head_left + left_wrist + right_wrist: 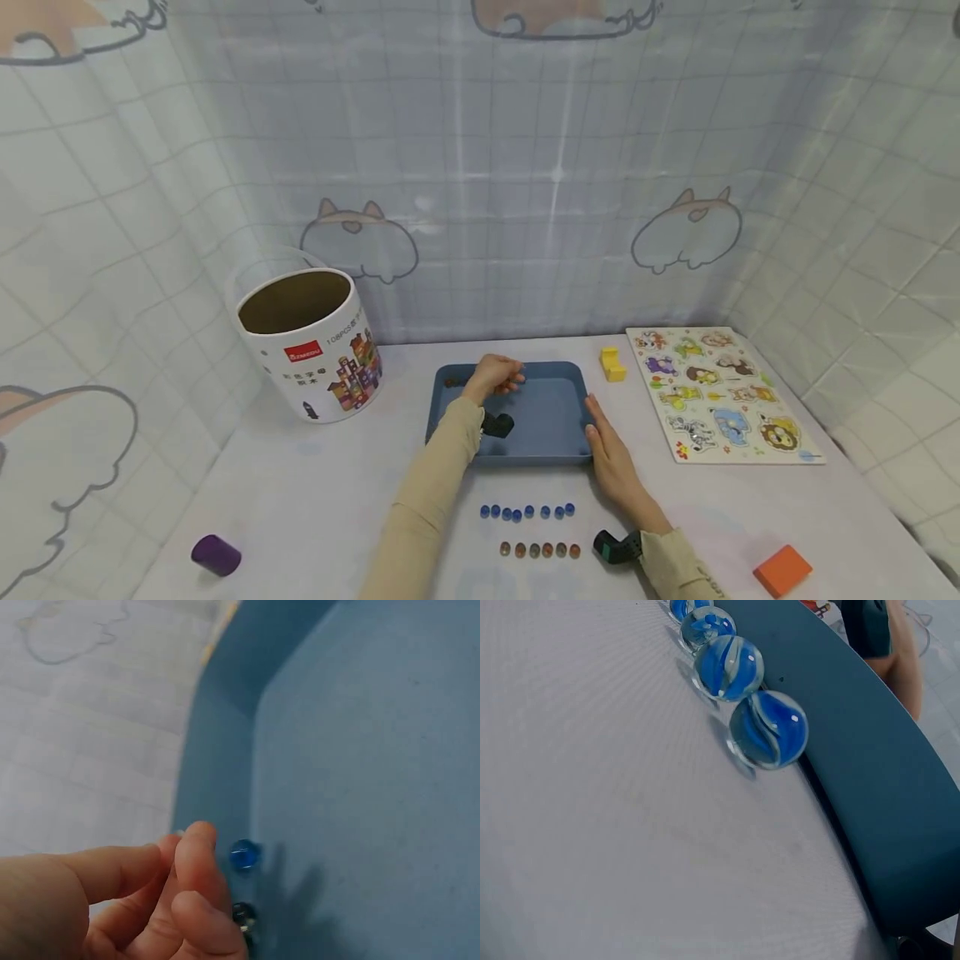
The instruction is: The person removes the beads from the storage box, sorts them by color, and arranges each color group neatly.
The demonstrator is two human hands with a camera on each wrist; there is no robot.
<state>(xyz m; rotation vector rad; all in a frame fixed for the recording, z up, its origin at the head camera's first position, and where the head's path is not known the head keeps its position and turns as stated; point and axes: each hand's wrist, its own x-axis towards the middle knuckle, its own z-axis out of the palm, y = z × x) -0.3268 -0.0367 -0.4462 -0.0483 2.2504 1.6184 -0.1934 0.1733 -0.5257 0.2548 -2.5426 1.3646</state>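
Note:
A blue tray (551, 417) lies on the table. My left hand (495, 375) reaches over its far side, fingers curled and thumb meeting the fingertips. In the left wrist view a small pale glint shows at those tips; I cannot tell whether they pinch anything. Beside the fingers, a blue marble (244, 855) and a dark marble (244, 915) sit along the tray's wall. My right hand (615, 462) rests against the tray's right side with straight fingers. Blue-swirled glass marbles (769, 730) line up on the table before the tray; a row of brownish marbles (535, 551) lies nearer.
At the back left stands a white printed bucket (330, 375). A yellow block (612, 365) and an animal puzzle board (720, 400) lie right of the tray. Nearer the front are a purple cylinder (216, 555) at left and an orange block (782, 571) at right.

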